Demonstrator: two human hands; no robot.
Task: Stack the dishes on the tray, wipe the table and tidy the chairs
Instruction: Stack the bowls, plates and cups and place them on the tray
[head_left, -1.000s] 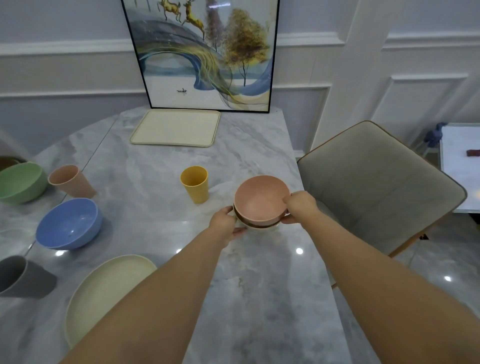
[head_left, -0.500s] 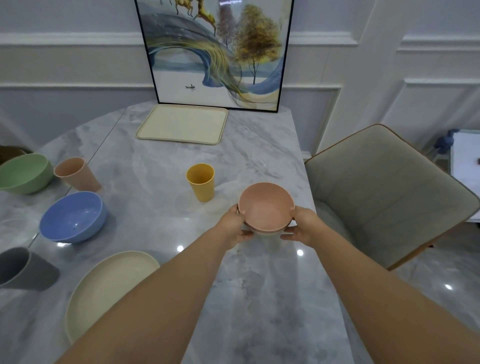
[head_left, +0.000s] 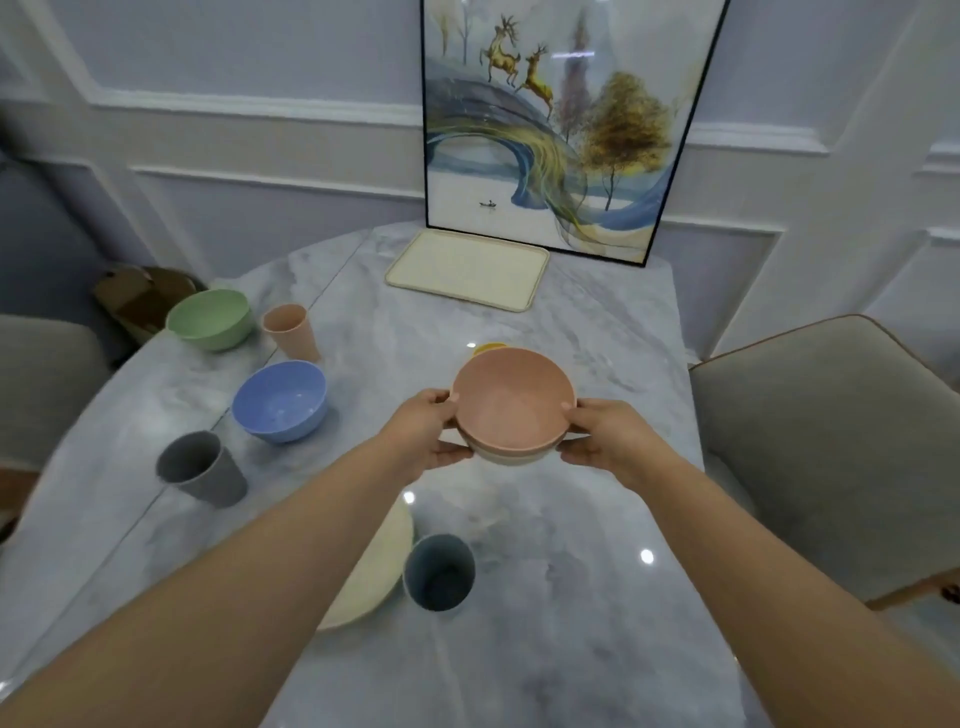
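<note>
I hold a pink bowl (head_left: 511, 397) nested in a cream bowl (head_left: 511, 456) above the middle of the marble table (head_left: 587, 597). My left hand (head_left: 423, 434) grips the stack's left side and my right hand (head_left: 605, 441) grips its right side. The cream tray (head_left: 467, 270) lies bare at the table's far end. A yellow cup (head_left: 490, 347) is mostly hidden behind the bowls. To the left stand a blue bowl (head_left: 280, 400), a green bowl (head_left: 210, 318), a pink cup (head_left: 290, 331) and a grey cup (head_left: 200, 467). A cream plate (head_left: 371, 571) lies under my left forearm.
A dark blue-grey cup (head_left: 439, 571) stands near the plate. A framed picture (head_left: 561, 124) leans on the wall behind the tray. One padded chair (head_left: 826, 447) is at the table's right side, another chair (head_left: 36, 384) at the left. A brown object (head_left: 137, 296) sits beyond the green bowl.
Both hands have lifted the stacked bowls off the table and moved them forward, hiding the yellow cup. The view has tilted and shifted, bringing the blue-grey cup and left chair in.
</note>
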